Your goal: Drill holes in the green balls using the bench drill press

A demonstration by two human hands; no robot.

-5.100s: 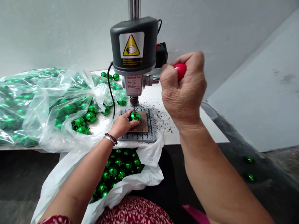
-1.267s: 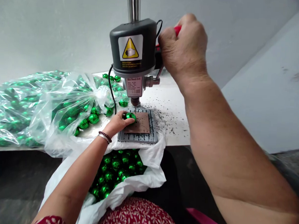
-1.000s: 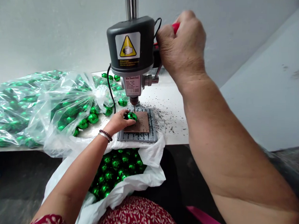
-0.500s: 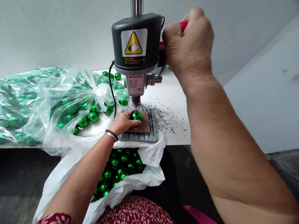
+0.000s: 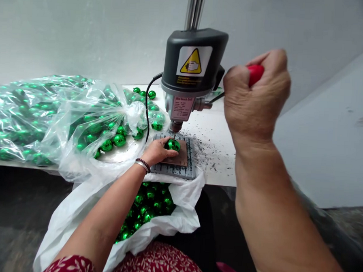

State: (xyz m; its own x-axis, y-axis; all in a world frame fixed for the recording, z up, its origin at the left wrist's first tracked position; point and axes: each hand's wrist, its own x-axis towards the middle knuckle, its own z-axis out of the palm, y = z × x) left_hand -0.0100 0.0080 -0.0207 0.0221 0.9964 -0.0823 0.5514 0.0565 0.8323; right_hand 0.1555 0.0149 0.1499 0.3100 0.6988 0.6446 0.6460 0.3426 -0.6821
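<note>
My left hand (image 5: 160, 151) grips a shiny green ball ornament (image 5: 172, 145) between thumb and fingers. The ball sits on a brown pad (image 5: 182, 157) on the grey base (image 5: 189, 169) of a small bench drill (image 5: 194, 59). Straight above it is the drill's chuck (image 5: 176, 127), with a thin bit pointing down at the ball's top; whether the tip has entered it I cannot tell. My right hand (image 5: 257, 91) is closed around the red knob (image 5: 255, 75) of the drill's feed lever.
On the left lies a clear plastic bag (image 5: 48, 117) full of green balls, several loose at its mouth. A white bag (image 5: 184, 201) with more balls hangs open below the table edge. Dark shavings (image 5: 211, 149) litter the white table (image 5: 222, 170). A black cable (image 5: 148, 106) loops beside the drill.
The view has shifted, so the drill appears further right. My right hand and the lever have come lower relative to the drill head. My left hand keeps its hold on the ball.
</note>
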